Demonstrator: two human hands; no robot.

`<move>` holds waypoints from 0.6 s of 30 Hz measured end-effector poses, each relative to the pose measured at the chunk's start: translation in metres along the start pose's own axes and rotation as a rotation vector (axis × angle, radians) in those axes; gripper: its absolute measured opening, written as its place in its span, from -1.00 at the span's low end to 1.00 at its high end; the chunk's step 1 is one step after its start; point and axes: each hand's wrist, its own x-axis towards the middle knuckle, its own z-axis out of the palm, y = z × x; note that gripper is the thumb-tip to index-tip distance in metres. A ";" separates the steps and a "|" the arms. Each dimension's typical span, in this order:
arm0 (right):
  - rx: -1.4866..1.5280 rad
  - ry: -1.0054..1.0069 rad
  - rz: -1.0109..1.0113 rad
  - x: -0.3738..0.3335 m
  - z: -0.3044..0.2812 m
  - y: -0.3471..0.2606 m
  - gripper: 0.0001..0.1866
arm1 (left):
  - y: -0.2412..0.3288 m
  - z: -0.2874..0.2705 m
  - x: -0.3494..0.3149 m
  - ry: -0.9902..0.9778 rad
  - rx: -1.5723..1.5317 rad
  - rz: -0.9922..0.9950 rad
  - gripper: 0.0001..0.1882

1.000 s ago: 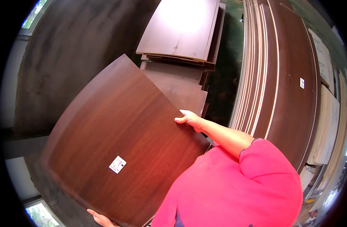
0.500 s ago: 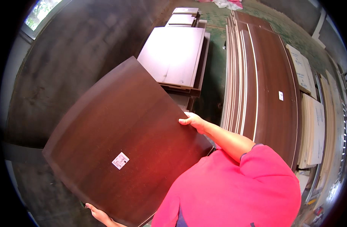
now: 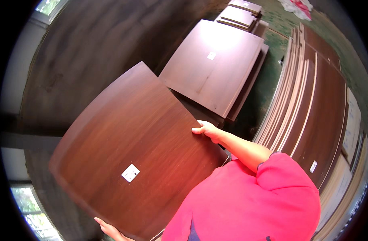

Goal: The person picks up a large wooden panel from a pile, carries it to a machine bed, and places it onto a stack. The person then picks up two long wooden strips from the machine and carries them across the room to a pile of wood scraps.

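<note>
Panel (image 3: pixel 152 132) pts corner fwd, long axis unclear.

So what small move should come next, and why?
Perhaps ease the brown panel slightly left: its right edge overlaps the panel stack in view, and touching can't be ruled out. The right hand grips that edge and the left hand is at the lower-left edge, so steering looks manageable.

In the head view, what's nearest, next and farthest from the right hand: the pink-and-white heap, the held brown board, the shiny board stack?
1. Held brown board: gripped by the right hand.
2. Shiny board stack: ahead of it.
3. Pink-and-white heap: far ahead, toward the right.
</note>
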 end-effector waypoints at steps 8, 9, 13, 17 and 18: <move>0.059 -0.020 0.003 -0.034 -0.014 -0.078 -0.44 | 0.035 0.004 -0.037 0.111 -0.027 0.001 -0.21; 0.078 -0.102 -0.009 -0.053 -0.011 -0.115 -0.52 | 0.045 0.023 -0.048 0.131 -0.035 -0.016 -0.22; -0.059 0.042 -0.026 -0.084 -0.028 -0.152 -0.57 | 0.048 0.041 -0.058 0.056 -0.176 -0.069 -0.23; -0.040 0.055 -0.018 -0.093 -0.043 -0.168 -0.57 | 0.083 0.058 -0.070 -0.013 -0.156 -0.101 -0.27; -0.028 0.065 -0.020 -0.090 -0.052 -0.171 -0.57 | 0.093 0.068 -0.076 0.007 -0.115 -0.102 -0.28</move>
